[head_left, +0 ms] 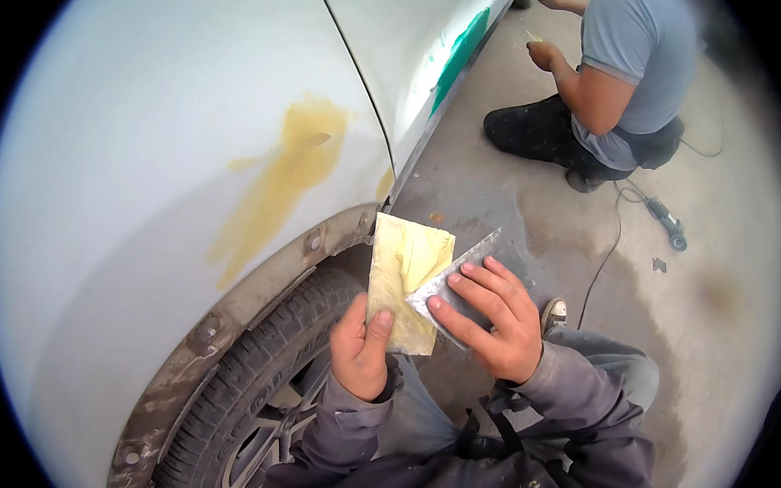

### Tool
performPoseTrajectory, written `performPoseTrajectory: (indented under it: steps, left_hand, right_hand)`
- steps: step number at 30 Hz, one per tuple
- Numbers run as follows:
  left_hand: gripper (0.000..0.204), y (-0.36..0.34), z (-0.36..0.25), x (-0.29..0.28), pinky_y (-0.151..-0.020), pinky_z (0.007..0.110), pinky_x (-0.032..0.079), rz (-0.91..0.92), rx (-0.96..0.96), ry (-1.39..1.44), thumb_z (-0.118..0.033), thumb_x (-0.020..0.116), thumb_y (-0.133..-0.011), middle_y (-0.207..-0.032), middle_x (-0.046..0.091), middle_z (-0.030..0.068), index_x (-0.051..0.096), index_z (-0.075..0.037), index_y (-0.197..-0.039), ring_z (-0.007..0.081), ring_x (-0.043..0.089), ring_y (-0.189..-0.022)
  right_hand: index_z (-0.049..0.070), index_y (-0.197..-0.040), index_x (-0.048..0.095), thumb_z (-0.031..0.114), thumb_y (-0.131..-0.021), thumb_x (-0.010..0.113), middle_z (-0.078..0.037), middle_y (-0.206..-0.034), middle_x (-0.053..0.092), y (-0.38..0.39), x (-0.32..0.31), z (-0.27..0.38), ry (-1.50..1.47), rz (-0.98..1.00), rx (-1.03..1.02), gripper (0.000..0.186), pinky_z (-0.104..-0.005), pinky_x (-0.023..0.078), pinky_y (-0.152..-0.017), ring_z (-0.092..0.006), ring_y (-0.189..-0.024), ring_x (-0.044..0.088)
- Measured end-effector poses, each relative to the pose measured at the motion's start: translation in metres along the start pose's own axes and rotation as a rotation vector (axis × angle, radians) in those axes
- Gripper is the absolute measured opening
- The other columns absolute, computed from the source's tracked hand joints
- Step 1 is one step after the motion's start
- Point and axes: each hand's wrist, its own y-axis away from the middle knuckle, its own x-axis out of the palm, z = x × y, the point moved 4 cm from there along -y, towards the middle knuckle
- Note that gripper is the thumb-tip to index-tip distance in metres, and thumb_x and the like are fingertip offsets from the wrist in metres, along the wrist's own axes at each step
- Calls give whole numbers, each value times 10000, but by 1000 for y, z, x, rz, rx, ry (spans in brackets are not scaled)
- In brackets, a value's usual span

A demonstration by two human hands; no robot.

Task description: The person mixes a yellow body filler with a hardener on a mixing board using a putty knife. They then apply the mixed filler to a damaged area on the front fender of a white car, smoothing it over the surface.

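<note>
My left hand (363,344) is closed round the lower end of a flat rectangular mixing board (388,288), thumb on top. Pale yellow body filler (421,246) is spread over the board's upper part. A flat metal putty spreader (459,274) is in my right hand (501,320), fingers laid along its face and the thumb hidden beneath. The spreader's lower left corner meets the filler on the board. To the left, the white car panel (131,142) carries a dried yellow filler patch (302,155) above the wheel arch.
Below the panel is a bare wheel arch edge (214,327) over a tyre (251,369). A green patch (460,60) marks the car further ahead. Another person (629,80) kneels at the upper right. A corded power tool (667,225) lies on the concrete floor (711,367).
</note>
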Motion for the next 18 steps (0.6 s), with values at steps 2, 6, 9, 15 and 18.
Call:
performPoseTrajectory:
  steps: [2, 6, 9, 15, 18]
  left_hand:
    - [250, -3, 2, -2, -772, 239, 443, -14, 12, -40, -145, 478, -996, -991, 625, 74, 537, 62, -1124, 80, 530, -880]
    - [221, -6, 7, -3, -756, 236, 437, -59, 13, -62, -134, 465, -996, -956, 617, 62, 536, 51, -1095, 78, 519, -849]
    - [268, -6, 7, -8, -805, 244, 434, -150, 63, -166, -158, 469, -995, -1019, 614, 80, 530, 66, -1129, 101, 535, -902]
    - [344, 0, 4, -3, -821, 284, 456, -226, 277, -87, -201, 473, -988, -1058, 608, 132, 505, 86, -1174, 168, 578, -921]
    - [318, 34, 29, -33, -744, 373, 521, -265, 225, -302, -213, 486, -975, -1036, 627, 147, 548, 42, -1153, 239, 630, -832]
  right_hand:
    - [162, -1123, 673, 129, -747, 619, -75, -1115, 611, 10, 2, 3, -18, 87, -44, 382, -432, 465, -970, -253, -1069, 587]
    - [161, -1154, 647, 137, -766, 598, -74, -1112, 610, 35, 2, 5, -39, 200, -126, 392, -438, 461, -972, -247, -1064, 590]
    - [133, -1178, 628, 41, -737, 603, -81, -1097, 608, 40, 5, -3, -185, 280, -81, 451, -399, 477, -944, -243, -1049, 595]
    - [48, -1299, 529, -55, -878, 503, -85, -1176, 603, 53, 46, -110, -1279, 19, 1074, 435, -343, 483, -914, -196, -1042, 594]
    - [5, -1343, 461, 12, -935, 505, -74, -1215, 588, 29, 97, -145, -1665, -296, 1199, 410, -331, 468, -929, -163, -1061, 580]
